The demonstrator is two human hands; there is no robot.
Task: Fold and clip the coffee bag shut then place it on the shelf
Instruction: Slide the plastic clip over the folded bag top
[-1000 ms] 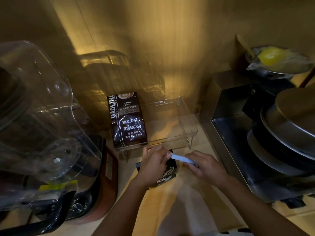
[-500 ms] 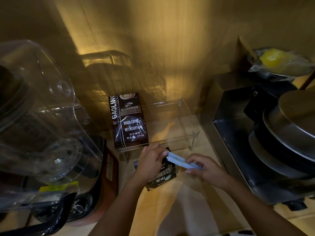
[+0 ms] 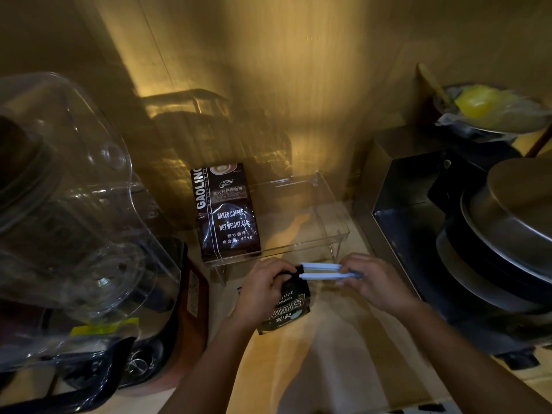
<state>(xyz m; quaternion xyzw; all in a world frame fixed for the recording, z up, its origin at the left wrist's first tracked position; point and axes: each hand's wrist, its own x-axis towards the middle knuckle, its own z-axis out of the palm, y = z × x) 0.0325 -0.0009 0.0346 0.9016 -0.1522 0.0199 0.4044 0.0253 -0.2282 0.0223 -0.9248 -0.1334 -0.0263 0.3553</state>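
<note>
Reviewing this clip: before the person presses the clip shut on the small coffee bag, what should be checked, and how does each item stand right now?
1. Left hand holds the small coffee bag at its top: ok.
2. Right hand holds the pale blue clip at its far end: ok.
3. Clip arms apart, ready to take the bag top: ok.
4. Bag top folded over: cannot tell, the left hand hides it.
5. Bag top seated between the clip arms: cannot tell.
6. Free room on the clear shelf beside the large coffee bag: ok.
</note>
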